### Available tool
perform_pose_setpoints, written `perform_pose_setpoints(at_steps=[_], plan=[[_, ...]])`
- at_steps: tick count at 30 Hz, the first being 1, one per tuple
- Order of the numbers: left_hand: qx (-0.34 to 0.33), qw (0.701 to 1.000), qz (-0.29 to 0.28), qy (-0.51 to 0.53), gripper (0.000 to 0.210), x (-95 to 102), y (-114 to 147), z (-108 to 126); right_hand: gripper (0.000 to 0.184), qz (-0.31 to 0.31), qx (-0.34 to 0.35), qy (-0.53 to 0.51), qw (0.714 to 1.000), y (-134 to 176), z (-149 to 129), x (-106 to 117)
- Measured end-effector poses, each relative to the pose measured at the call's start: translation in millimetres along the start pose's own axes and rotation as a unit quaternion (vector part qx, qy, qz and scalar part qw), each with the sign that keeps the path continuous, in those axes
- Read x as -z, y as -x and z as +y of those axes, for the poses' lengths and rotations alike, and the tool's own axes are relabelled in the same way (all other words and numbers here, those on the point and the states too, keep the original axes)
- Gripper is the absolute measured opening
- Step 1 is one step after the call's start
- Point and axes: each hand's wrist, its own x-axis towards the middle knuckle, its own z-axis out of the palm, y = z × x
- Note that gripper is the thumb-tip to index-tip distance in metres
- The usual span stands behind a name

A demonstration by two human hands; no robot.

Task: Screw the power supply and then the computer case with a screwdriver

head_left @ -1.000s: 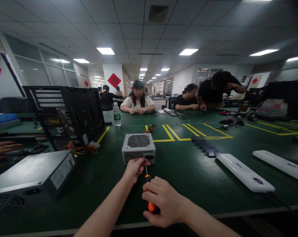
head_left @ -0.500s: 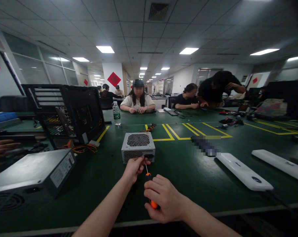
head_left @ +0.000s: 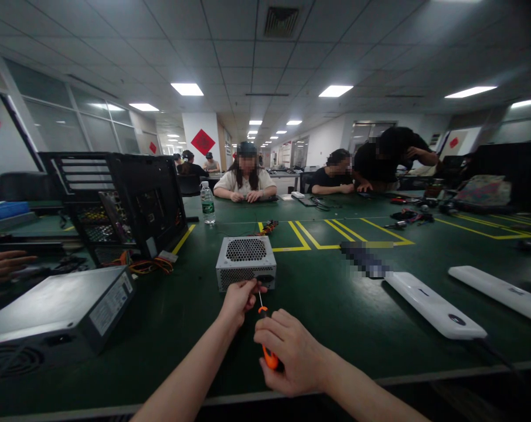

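A grey computer power supply (head_left: 247,264) with a honeycomb vent on top sits in front of me on the green table. My right hand (head_left: 292,351) is wrapped round the orange and black handle of a screwdriver (head_left: 271,356). Its thin shaft points away from me toward the lower right of the power supply's near face. My left hand (head_left: 240,300) is at that same face, fingers pinched together around the screwdriver's tip. Whatever small thing may sit between those fingertips is hidden.
At left stand a second power supply (head_left: 72,310) and an open black computer case (head_left: 125,205) with loose cables. A water bottle (head_left: 208,204) stands behind. White elongated devices (head_left: 436,308) lie at right. Another person's hand (head_left: 6,266) shows at the left edge; a person (head_left: 247,176) sits opposite.
My right hand and the screwdriver handle have shifted very slightly to the left, with the handle turned a little. My left hand and the power supply stay in place.
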Motion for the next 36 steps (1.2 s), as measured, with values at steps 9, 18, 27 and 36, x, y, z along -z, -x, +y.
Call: perform_pose_setpoints(at_steps=[9, 18, 27, 36], plan=[[-0.108, 0.957, 0.016, -0.270, 0.013, 5.4, 8, 2, 0.018, 0.063, -0.060, 0.031, 0.996, 4, 1, 0], [-0.311, 0.692, 0.057, -0.649, 0.022, 7.5, 25, 15, 0.019, 0.035, -0.022, 0.028, 0.999, 6, 6, -7], [-0.361, 0.639, 0.018, -0.679, 0.023, 8.7, 17, 14, 0.021, 0.071, -0.052, 0.051, 0.995, 3, 2, 1], [-0.353, 0.655, 0.043, -0.667, 0.022, 10.9, 20, 16, 0.017, 0.065, -0.104, 0.096, 0.988, 5, 4, -4]])
